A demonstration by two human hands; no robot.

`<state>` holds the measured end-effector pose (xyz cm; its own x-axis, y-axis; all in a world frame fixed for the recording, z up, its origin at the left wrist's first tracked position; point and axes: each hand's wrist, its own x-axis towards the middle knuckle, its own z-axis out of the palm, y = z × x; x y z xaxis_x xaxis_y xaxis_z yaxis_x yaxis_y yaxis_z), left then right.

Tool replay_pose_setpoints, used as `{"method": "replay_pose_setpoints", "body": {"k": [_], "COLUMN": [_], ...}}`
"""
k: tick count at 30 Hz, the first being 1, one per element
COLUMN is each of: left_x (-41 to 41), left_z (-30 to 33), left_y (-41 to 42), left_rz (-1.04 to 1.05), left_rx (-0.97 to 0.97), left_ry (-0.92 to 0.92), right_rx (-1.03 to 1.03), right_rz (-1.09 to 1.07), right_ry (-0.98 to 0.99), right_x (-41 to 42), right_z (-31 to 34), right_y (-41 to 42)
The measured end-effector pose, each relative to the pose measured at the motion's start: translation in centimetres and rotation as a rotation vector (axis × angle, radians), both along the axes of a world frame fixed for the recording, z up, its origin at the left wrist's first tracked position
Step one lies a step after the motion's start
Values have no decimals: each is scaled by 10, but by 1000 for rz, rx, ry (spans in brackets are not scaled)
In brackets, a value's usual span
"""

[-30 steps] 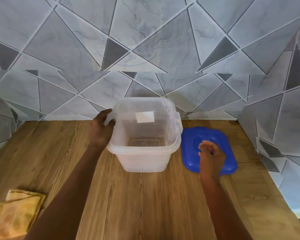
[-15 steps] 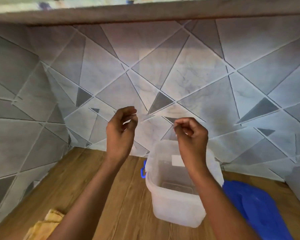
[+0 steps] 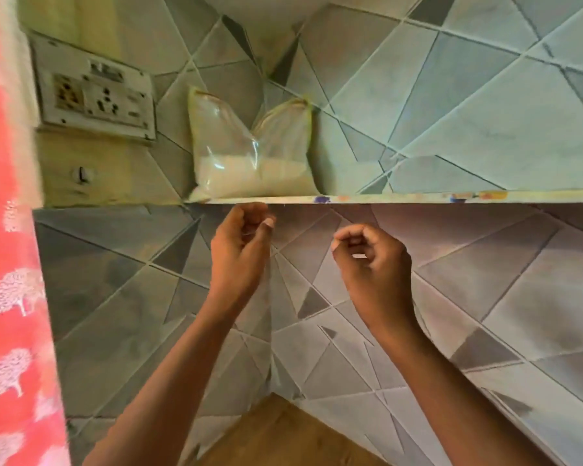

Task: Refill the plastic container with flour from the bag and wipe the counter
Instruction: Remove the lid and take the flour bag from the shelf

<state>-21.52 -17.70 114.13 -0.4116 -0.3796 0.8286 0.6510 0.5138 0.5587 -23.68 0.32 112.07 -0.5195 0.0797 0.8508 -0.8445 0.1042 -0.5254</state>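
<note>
Up high, my left hand [image 3: 241, 250] and right hand [image 3: 372, 264] hang loosely curled, empty, just under the shelf edge [image 3: 401, 197] holding the clear plastic flour bag [image 3: 249, 153].

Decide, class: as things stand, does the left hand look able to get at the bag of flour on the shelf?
Probably yes. The left hand is raised just under the shelf edge, almost directly below the bag of flour, which stands near the front. Nothing lies between them; the hand only has to clear the shelf's lip.
</note>
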Motion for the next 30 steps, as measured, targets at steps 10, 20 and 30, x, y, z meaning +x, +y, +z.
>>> {"method": "replay_pose_setpoints", "body": {"k": [10, 20, 30], "left_x": [-92, -217, -266], "left_z": [97, 206, 212], "left_y": [-172, -232, -218], "left_rz": [224, 247, 372], "left_rx": [-140, 11, 174], "left_ry": [-21, -142, 147], "right_rx": [131, 264, 182], "right_rz": [-103, -326, -528], "right_ry": [394, 449, 320], "right_x": [-72, -161, -182], "right_z": [92, 163, 189], "right_y": [-157, -207, -204]}}
